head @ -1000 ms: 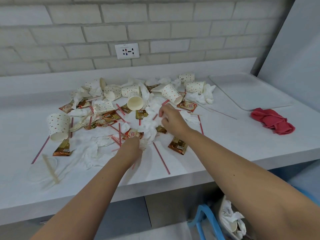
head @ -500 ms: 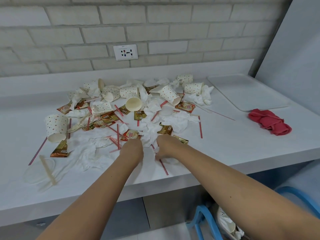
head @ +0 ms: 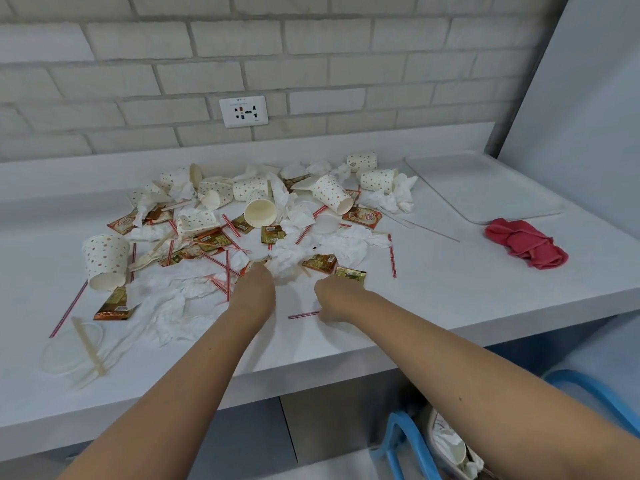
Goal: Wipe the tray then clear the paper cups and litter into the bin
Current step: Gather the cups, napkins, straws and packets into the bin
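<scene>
The right hand point(head: 337, 297) was nearer: its grip was curled down, pinching the right end of a striped straw point(head: 302, 315). The straw lay crosswise on the tabletop point(head: 450, 299), pointing toward the left hand point(head: 255, 285). That hand's grip, beside crumpled tissue point(head: 287, 261), was hidden, so I could not tell its state.

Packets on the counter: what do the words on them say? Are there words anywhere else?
No text here can be read for sure.
Orange sachet: round logo with letters, too blurred to read.
Gold sachet: small print, too small to read.
Wall socket: tiny line of print at the top, too small to read.
Paper cups: only dots, no words.
</scene>
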### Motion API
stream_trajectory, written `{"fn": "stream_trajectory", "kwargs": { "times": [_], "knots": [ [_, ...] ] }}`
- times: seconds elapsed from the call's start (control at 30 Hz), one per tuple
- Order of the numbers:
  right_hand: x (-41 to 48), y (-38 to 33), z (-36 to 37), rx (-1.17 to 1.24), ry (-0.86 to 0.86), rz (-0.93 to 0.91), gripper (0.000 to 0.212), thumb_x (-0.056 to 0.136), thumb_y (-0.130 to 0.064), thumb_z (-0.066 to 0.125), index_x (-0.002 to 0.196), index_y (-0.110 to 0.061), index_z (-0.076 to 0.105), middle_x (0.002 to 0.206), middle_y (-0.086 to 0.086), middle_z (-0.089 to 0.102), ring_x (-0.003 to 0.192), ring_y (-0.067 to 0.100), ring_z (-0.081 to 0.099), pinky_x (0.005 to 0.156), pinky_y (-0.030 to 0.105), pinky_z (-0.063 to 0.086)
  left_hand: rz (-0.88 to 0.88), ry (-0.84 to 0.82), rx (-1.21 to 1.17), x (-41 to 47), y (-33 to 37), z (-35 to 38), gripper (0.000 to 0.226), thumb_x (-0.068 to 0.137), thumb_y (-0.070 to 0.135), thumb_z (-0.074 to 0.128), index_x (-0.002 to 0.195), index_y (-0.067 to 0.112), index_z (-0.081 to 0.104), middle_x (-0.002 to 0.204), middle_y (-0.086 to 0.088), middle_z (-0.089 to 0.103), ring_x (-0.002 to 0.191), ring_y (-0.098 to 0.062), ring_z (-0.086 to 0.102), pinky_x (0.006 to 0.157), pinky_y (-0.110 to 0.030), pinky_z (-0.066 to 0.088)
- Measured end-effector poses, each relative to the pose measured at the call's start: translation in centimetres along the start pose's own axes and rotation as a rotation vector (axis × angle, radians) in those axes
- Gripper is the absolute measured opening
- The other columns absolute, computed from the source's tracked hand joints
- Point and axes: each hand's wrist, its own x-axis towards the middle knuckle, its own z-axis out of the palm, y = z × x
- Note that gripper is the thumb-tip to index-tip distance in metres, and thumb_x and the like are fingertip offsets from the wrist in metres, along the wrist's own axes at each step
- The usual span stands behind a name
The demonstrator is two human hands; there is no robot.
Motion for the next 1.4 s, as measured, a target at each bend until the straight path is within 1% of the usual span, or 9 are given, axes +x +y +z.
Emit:
{"fn": "stream_trajectory", "kwargs": {
  "times": [0.07, 0.23, 0.37, 0.57, 0.77, 0.9, 1.13, 1.27, 1.4],
  "knots": [
    [-0.5, 0.5, -0.4, -0.051, -0.012, -0.066, 0.008, 0.09, -0.012, 0.053, 0.088, -0.009, 0.046, 0.068, -0.002, 0.034, 0.072, 0.019, 0.043, 0.048, 0.024, 0.027, 0.034, 0.019, -0.024, 0.0, 0.2, -0.3, 0.032, 0.091, -0.007, 0.037, 0.123, -0.001, 0.039, 0.111, -0.019, 0.059, 0.1, -0.033, 0.059, 0.068, -0.034, 0.044],
    [-1.3, 1.3, -0.1, -0.039, -0.069, -0.097, 0.024, 0.092, -0.019, 0.051, 0.108, -0.002, 0.054, 0.073, 0.001, 0.042, 0.079, 0.021, 0.047, 0.05, 0.023, 0.03, 0.135, 0.074, -0.087, -0.2, 0.8, -0.8, 0.031, 0.091, -0.005, 0.037, 0.122, -0.001, 0.041, 0.11, -0.02, 0.059, 0.098, -0.031, 0.058, 0.068, -0.031, 0.041],
    [-1.7, 1.8, 0.4, 0.0, -0.029, -0.112, 0.013, 0.094, -0.015, 0.044, 0.097, -0.005, 0.051, 0.071, 0.0, 0.039, 0.078, 0.022, 0.046, 0.05, 0.024, 0.029, 0.194, 0.151, -0.205, -0.6, 1.3, -1.1, 0.03, 0.094, 0.0, 0.036, 0.124, -0.002, 0.041, 0.107, -0.021, 0.058, 0.094, -0.031, 0.055, 0.068, -0.032, 0.039],
    [-1.8, 4.2, 0.2, 0.129, 0.127, -0.048, 0.031, 0.096, -0.024, 0.044, 0.119, -0.007, 0.056, 0.117, 0.011, 0.059, 0.102, 0.028, 0.057, 0.083, 0.036, 0.048, 0.191, 0.166, -0.348, -0.9, 2.2, -0.4, 0.025, 0.095, 0.003, 0.037, 0.119, -0.001, 0.043, 0.1, -0.02, 0.058, 0.079, -0.023, 0.046, 0.057, -0.027, 0.031],
    [-2.0, 3.4, 1.4, 0.096, 0.089, -0.128, 0.022, 0.092, -0.022, 0.053, 0.097, -0.002, 0.06, 0.103, 0.011, 0.06, 0.093, 0.027, 0.057, 0.073, 0.033, 0.045, 0.206, 0.161, -0.424, -1.0, 2.9, -0.3, 0.029, 0.096, 0.003, 0.038, 0.123, -0.001, 0.046, 0.11, -0.02, 0.059, 0.093, -0.029, 0.053, 0.068, -0.026, 0.033],
    [-1.7, 3.0, 0.8, 0.029, 0.027, -0.103, 0.029, 0.093, -0.015, 0.046, 0.065, -0.013, 0.037, 0.072, 0.002, 0.043, 0.076, 0.023, 0.047, 0.06, 0.028, 0.037, 0.22, 0.174, -0.523, -0.7, 2.9, -0.8, 0.029, 0.096, 0.004, 0.038, 0.123, 0.0, 0.049, 0.111, -0.019, 0.06, 0.102, -0.035, 0.055, 0.075, -0.031, 0.038],
    [-1.6, 2.1, 1.1, -0.075, 0.02, -0.149, 0.011, 0.092, -0.013, 0.046, 0.09, -0.006, 0.054, 0.073, 0.002, 0.046, 0.076, 0.021, 0.048, 0.054, 0.025, 0.035, 0.303, 0.2, -0.64, -0.1, 2.9, -1.8, 0.02, 0.098, 0.013, 0.04, 0.109, 0.006, 0.054, 0.089, -0.009, 0.059, 0.076, -0.021, 0.051, 0.062, -0.031, 0.039],
    [-1.6, 2.3, 1.5, 0.025, 0.021, -0.12, 0.023, 0.094, -0.013, 0.046, 0.112, -0.002, 0.055, 0.105, 0.013, 0.06, 0.09, 0.025, 0.056, 0.067, 0.03, 0.04, 0.301, 0.181, -0.658, 0.0, 3.3, -1.9, 0.021, 0.098, 0.014, 0.04, 0.112, 0.008, 0.054, 0.091, -0.005, 0.059, 0.081, -0.023, 0.054, 0.069, -0.035, 0.044],
    [-1.5, 2.7, 2.1, 0.1, 0.042, -0.117, 0.027, 0.093, -0.01, 0.046, 0.119, -0.003, 0.049, 0.114, 0.014, 0.06, 0.098, 0.029, 0.059, 0.074, 0.035, 0.046, 0.278, 0.168, -0.652, 0.1, 3.7, -1.8, 0.026, 0.097, 0.012, 0.04, 0.12, 0.008, 0.052, 0.098, -0.005, 0.058, 0.087, -0.024, 0.054, 0.074, -0.035, 0.043]
  ]
}}
